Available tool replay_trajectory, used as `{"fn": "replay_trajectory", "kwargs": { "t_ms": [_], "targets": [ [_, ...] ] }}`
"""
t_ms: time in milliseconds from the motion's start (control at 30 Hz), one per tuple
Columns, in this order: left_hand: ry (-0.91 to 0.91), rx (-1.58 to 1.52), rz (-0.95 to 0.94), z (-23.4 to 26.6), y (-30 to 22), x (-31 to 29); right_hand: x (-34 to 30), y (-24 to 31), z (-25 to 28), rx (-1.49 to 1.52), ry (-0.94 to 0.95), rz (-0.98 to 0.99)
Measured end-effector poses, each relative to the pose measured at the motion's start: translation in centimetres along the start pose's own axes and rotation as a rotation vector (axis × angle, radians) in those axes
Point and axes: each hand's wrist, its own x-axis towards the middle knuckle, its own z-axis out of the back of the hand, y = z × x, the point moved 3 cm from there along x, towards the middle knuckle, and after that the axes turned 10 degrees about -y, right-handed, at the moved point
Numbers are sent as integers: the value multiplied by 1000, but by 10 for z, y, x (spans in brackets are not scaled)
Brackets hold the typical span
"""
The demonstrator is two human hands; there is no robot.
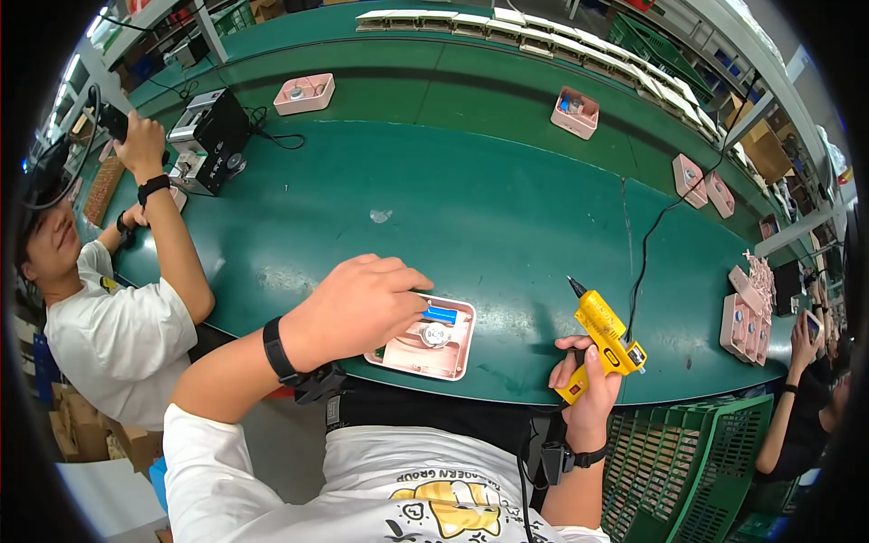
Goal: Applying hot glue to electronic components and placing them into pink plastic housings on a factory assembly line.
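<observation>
On the near edge of the green workbench lies an open pink plastic case (460, 348) with a blue rectangular part (440, 314) and a round whitish part (435, 335) inside. My left hand (353, 303) reaches over its left side, fingers bent down close to the blue part. The thumb and whatever those fingers pinch are hidden beneath the hand. To the right of the case, my right hand (584, 376) is wrapped round the handle of a yellow hot glue gun (601, 326). Its dark nozzle tilts up and away to the left, apart from the case.
A co-worker (118, 335) stands at the left by a black machine (208, 136). More pink cases (305, 94) lie along the far strip, with stacked ones (744, 326) at the right. The glue gun's cord (644, 244) crosses the bench. A green crate (688, 462) stands below right.
</observation>
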Motion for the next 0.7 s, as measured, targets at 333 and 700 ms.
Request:
{"fn": "replay_trajectory", "kwargs": {
  "t_ms": [333, 700],
  "targets": [
    [312, 182, 186, -11, -9, 25, -1, 0, 2, -6, -21, -8],
    [-67, -35, 157, -5, -16, -4, -2, 0, 10, -24, 56, -7]
  ]
}}
